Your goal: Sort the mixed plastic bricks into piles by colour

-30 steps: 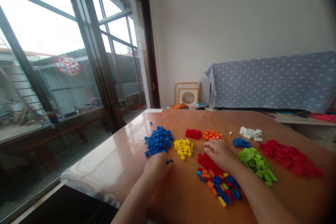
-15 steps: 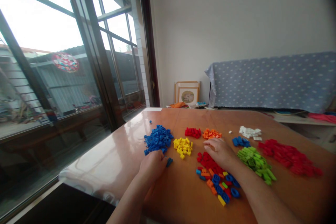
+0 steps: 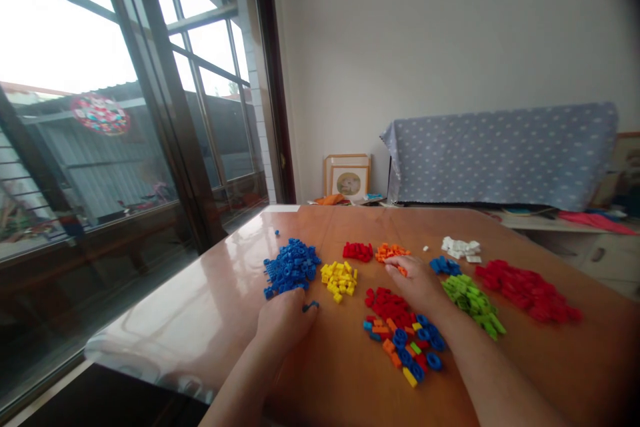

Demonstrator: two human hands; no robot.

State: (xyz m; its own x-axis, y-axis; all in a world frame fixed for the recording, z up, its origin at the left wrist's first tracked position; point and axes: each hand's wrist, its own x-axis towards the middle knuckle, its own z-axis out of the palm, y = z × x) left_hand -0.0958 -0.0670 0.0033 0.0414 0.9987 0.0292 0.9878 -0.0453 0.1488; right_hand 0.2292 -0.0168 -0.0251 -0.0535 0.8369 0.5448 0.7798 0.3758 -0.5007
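My left hand (image 3: 286, 315) is closed at the near edge of a heap of blue toy bricks (image 3: 293, 263). A small dark-blue brick (image 3: 311, 305) sticks out by its thumb and fingertips. My right hand (image 3: 413, 278) reaches to the near side of a pile of orange bricks (image 3: 391, 251). Its fingers are bent around an orange brick (image 3: 401, 270), partly hidden by the hand. Yellow bricks (image 3: 340, 280) lie between the two hands. Below my right hand are red bricks (image 3: 387, 303) and a mixed group of coloured bricks and blue wheel-like rings (image 3: 400, 339).
Farther back on the brown table (image 3: 320, 373) is a small red pile (image 3: 357, 251). To the right lie white (image 3: 460, 248), blue (image 3: 445, 265), green (image 3: 473, 303) and larger red pieces (image 3: 527, 290). A glass window (image 3: 125, 167) borders the left side.
My right hand has moved toward the orange pile, and an orange brick now shows at its fingers. My left hand stays by the blue heap. The whole view has shifted slightly.
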